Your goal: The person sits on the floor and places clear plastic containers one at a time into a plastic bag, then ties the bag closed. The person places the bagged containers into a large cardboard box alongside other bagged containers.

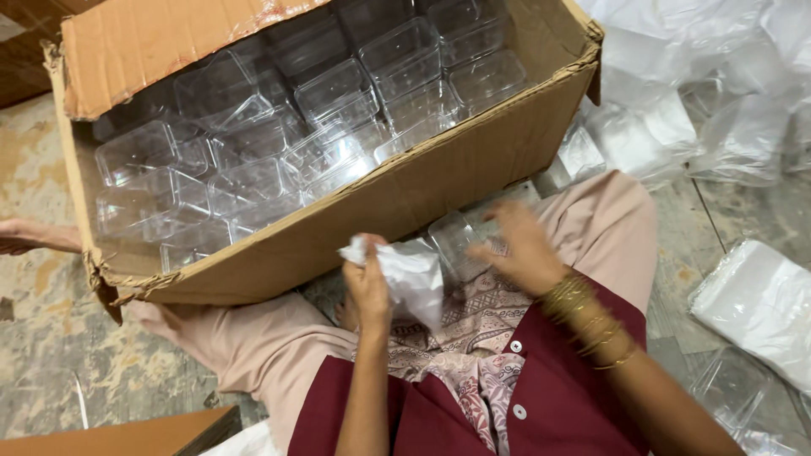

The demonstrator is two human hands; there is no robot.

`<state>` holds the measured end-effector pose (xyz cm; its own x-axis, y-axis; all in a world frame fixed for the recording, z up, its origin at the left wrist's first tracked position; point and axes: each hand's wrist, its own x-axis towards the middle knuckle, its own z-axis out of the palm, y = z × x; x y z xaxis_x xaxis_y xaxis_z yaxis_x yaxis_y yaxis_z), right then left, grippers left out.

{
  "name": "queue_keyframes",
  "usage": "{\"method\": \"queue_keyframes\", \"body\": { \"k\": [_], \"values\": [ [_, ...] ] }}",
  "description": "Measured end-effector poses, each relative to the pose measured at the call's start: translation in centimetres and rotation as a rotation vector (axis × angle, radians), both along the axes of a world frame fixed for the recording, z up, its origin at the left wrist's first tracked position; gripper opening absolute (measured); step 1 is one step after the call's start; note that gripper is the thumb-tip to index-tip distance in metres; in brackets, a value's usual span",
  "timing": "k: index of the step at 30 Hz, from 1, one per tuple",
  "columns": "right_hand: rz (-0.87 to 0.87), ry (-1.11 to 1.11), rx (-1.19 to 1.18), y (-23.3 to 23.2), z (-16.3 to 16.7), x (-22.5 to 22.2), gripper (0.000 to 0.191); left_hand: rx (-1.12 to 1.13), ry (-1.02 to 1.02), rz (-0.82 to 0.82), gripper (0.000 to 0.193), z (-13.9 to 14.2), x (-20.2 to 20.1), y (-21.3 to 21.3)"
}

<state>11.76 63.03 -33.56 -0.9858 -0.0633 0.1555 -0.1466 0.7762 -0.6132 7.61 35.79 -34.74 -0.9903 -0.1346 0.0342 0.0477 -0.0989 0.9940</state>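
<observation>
I sit cross-legged on the floor behind a big cardboard box (439, 181) filled with several clear plastic containers (338, 89). My left hand (367, 287) is closed on a crumpled white cloth (410, 274) held above my lap. My right hand (519, 245), blurred, with gold bangles on the wrist, has its fingers spread over a clear plastic container (460, 241) that lies in my lap against the box's near wall. Whether the fingers touch it I cannot tell.
Heaps of clear plastic bags (676, 93) lie at the upper right, and a stack of white bags (760, 304) at the right. Another person's foot (29, 236) shows at the left edge. A flat cardboard piece (127, 435) lies at the bottom left on the worn floor.
</observation>
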Motion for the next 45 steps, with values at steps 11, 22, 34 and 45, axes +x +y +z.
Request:
{"method": "queue_keyframes", "body": {
  "k": [11,22,34,45],
  "values": [
    [0.114,0.084,0.341,-5.4,2.1,-2.0,0.051,0.356,-0.199,-0.179,0.019,2.7,0.3,-1.9],
    [0.051,0.175,-0.063,-6.7,2.0,-2.9,0.046,0.153,0.023,-0.331,0.023,2.3,0.9,0.0],
    [0.015,-0.120,-0.876,-7.2,0.4,0.2,0.019,0.291,-0.205,-0.331,0.020,1.9,1.6,2.8],
    [-0.009,0.008,-0.521,-6.6,0.0,0.3,0.027,0.268,-0.263,-0.220,0.021,-1.1,1.7,3.5]
  ]
}}
